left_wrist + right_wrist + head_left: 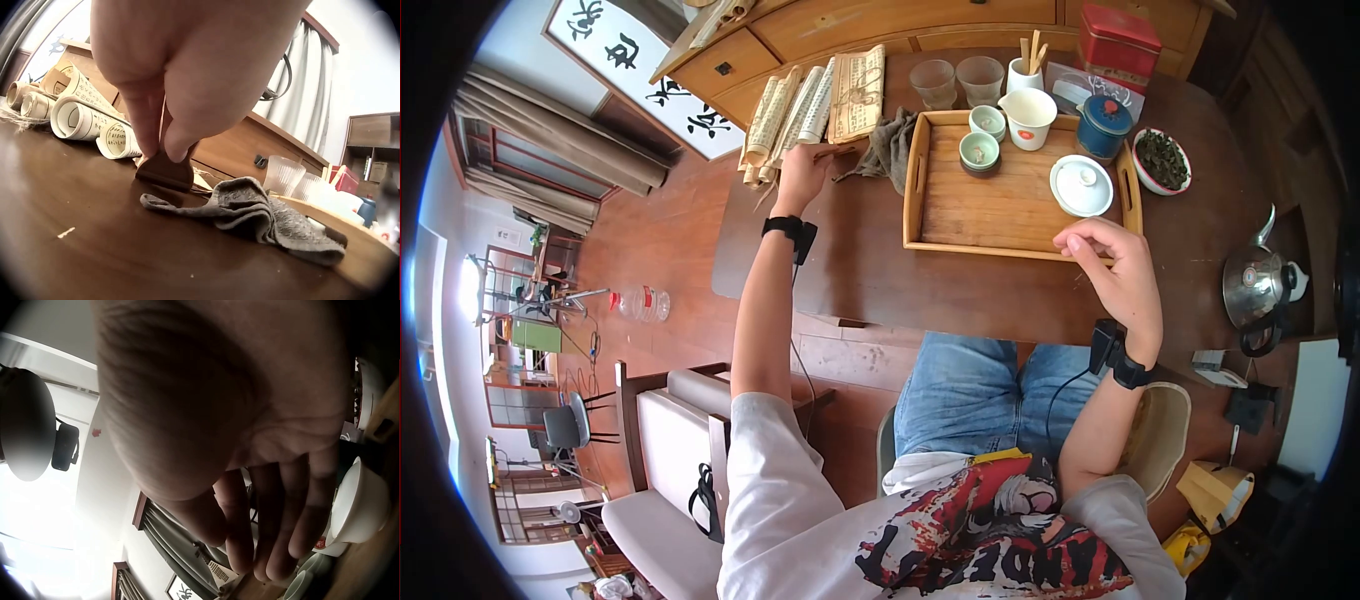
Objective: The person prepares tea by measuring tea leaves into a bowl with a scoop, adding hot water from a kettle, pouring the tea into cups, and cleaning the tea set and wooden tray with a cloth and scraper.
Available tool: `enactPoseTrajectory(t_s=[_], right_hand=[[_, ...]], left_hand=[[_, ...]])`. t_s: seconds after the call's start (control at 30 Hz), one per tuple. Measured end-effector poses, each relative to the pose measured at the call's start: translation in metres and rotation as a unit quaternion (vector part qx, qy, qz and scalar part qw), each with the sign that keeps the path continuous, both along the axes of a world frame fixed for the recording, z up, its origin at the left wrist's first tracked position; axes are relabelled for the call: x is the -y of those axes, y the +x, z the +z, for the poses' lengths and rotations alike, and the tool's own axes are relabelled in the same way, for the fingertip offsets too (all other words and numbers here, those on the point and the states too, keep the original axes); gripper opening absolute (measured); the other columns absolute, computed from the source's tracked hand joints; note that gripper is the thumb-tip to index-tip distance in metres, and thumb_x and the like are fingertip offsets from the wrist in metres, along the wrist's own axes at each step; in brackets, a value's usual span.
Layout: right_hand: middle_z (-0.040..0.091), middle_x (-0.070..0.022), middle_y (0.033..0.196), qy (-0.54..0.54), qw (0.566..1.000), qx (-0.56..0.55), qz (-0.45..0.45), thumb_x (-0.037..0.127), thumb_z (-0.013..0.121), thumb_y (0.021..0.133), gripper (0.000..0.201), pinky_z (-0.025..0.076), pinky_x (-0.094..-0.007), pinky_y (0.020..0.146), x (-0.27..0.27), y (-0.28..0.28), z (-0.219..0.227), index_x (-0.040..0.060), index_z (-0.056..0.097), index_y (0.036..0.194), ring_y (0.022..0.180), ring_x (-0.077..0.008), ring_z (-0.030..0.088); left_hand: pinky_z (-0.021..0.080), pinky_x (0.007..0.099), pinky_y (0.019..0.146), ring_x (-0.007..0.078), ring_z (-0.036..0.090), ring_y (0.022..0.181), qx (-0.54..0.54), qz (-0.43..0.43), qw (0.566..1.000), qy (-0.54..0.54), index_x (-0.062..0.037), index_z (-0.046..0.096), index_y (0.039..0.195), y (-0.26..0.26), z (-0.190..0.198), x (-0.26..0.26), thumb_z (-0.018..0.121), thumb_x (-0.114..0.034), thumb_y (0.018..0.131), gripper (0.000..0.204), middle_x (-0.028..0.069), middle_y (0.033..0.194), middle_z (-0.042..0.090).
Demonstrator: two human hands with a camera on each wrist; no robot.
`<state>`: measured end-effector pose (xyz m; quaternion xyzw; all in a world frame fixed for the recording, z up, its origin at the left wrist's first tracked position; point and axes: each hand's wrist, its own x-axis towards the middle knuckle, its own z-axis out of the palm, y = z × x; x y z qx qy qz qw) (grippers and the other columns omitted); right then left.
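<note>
The left hand (803, 180) pinches a brown wooden piece (165, 171) with thumb and fingers, its wide end downward, at the left part of the desk (850, 260). The piece is between the paper rolls (815, 105) on the left and the grey cloth (889, 150) on the right. I cannot tell if it touches the desk. A firm, light pinch and a straight movement should avoid to drag the cloth. The right hand (1115, 268), its fingers loosely bent and without load, should avoid the white lidded bowl (1082, 186) at the tray's (1000, 220) right side.
</note>
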<state>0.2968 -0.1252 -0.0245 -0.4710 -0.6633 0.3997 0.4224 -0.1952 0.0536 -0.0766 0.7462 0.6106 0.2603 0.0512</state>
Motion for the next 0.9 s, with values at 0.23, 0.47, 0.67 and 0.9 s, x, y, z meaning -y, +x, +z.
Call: enactPoseTrajectory(t_s=[0.23, 0.47, 0.67, 0.9], right_hand=[[0.08, -0.0115, 0.101, -0.006, 1.0, -0.008, 0.006, 0.012, 0.071, 0.108, 0.018, 0.06, -0.0318, 0.085, -0.004, 0.001, -0.004, -0.0041, 0.078, 0.109, 0.09, -0.0173, 0.077], [0.079, -0.0096, 0.105, -0.037, 0.999, -0.027, 0.023, 0.013, 0.068, 0.11, 0.02, 0.06, -0.0296, 0.086, -0.013, -0.004, -0.018, -0.0055, 0.076, 0.109, 0.093, -0.0167, 0.077], [0.082, -0.0112, 0.101, -0.022, 0.999, -0.014, 0.026, 0.013, 0.071, 0.109, 0.019, 0.062, -0.0323, 0.087, -0.014, -0.008, -0.015, -0.0051, 0.078, 0.11, 0.092, -0.0168, 0.078], [0.082, -0.0116, 0.101, -0.02, 0.999, -0.003, 0.03, 0.013, 0.07, 0.109, 0.02, 0.061, -0.0331, 0.088, -0.01, -0.008, -0.011, -0.0051, 0.078, 0.11, 0.093, -0.0179, 0.078]], left_hand=[[0.061, 0.0426, 0.083, 0.0386, 0.08, 0.09, -0.037, -0.048, 0.998, -0.025, -0.0052, 0.085, 0.118, 0.001, 0.011, 0.049, 0.075, -0.005, 0.098, 0.023, 0.0213, 0.099, 0.082], [0.063, 0.0435, 0.083, 0.0403, 0.079, 0.096, -0.019, -0.077, 0.989, -0.121, -0.0055, 0.085, 0.115, 0.027, 0.044, 0.165, 0.074, 0.0, 0.096, 0.022, 0.0211, 0.103, 0.081], [0.063, 0.0442, 0.086, 0.0408, 0.079, 0.1, -0.01, -0.057, 0.993, -0.108, -0.0009, 0.083, 0.112, 0.055, 0.039, 0.228, 0.074, 0.004, 0.095, 0.02, 0.0201, 0.109, 0.082], [0.062, 0.0416, 0.079, 0.0396, 0.08, 0.09, 0.0, -0.033, 0.998, -0.059, -0.0028, 0.085, 0.113, 0.015, 0.04, 0.148, 0.075, -0.004, 0.099, 0.017, 0.0214, 0.1, 0.082]])
